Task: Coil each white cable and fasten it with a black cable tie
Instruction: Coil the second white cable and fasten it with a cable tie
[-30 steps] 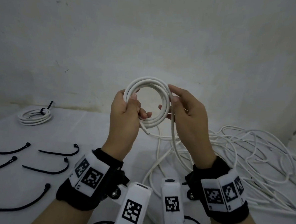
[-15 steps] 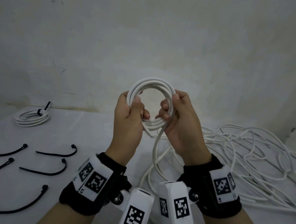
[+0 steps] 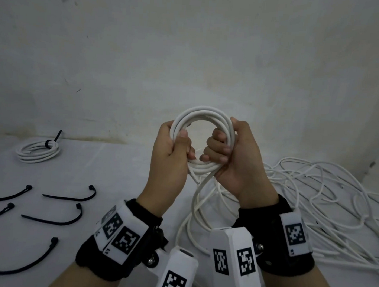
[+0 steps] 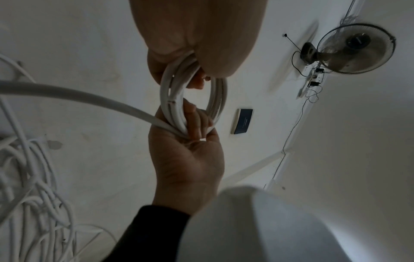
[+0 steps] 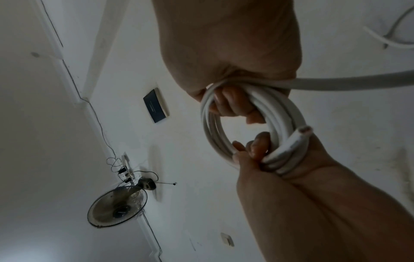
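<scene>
A small coil of white cable (image 3: pixel 200 114) is held upright in the air between both hands. My left hand (image 3: pixel 184 147) grips its left side, thumb over the turns and fingers curled through the ring. My right hand (image 3: pixel 219 149) grips the right side, fingers also hooked through the ring. The cut cable end (image 5: pixel 300 134) pokes out at the left hand (image 5: pixel 253 150). A loose tail (image 3: pixel 197 195) drops from the coil's bottom to the table. In the left wrist view the coil (image 4: pixel 220 99) sits between the left hand (image 4: pixel 177 58) and the right hand (image 4: pixel 192 134).
Several black cable ties (image 3: pixel 70 197) lie spread on the white table (image 3: pixel 115 178) at the left. A finished coil with a black tie (image 3: pixel 38 150) rests at the far left by the wall. A tangled pile of white cable (image 3: pixel 314 195) covers the table's right side.
My right hand has swung in from the coil's outer right edge and curled its fingers through the ring. The loose tail has been pulled in closer under the coil.
</scene>
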A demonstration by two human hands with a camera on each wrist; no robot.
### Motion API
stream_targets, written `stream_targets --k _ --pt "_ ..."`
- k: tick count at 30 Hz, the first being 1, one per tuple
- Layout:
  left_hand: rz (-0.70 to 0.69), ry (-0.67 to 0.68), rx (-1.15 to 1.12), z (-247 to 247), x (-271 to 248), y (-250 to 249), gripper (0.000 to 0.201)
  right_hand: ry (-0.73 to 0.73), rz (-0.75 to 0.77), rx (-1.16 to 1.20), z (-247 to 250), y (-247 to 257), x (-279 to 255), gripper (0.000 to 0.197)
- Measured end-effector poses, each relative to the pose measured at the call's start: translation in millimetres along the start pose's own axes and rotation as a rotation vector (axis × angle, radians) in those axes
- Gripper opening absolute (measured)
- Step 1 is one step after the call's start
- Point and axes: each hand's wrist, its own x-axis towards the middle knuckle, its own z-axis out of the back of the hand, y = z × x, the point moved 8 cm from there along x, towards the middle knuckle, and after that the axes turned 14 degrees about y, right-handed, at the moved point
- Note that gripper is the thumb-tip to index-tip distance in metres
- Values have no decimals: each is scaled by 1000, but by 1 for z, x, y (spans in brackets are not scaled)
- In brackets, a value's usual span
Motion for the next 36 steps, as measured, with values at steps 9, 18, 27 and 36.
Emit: stream_targets --k 9,18,27,36 --pt "134 283 180 -16 1 6 32 -355 122 -125 21 13 -16 52" --pt "919 511 124 -11 -32 69 60 -411 234 -51 26 26 -24 51" --pt "669 -93 -373 8 -20 80 63 -436 229 -106 19 19 -24 51" --pt "439 -9 -35 24 3 36 25 -483 260 -59 21 11 -25 52"
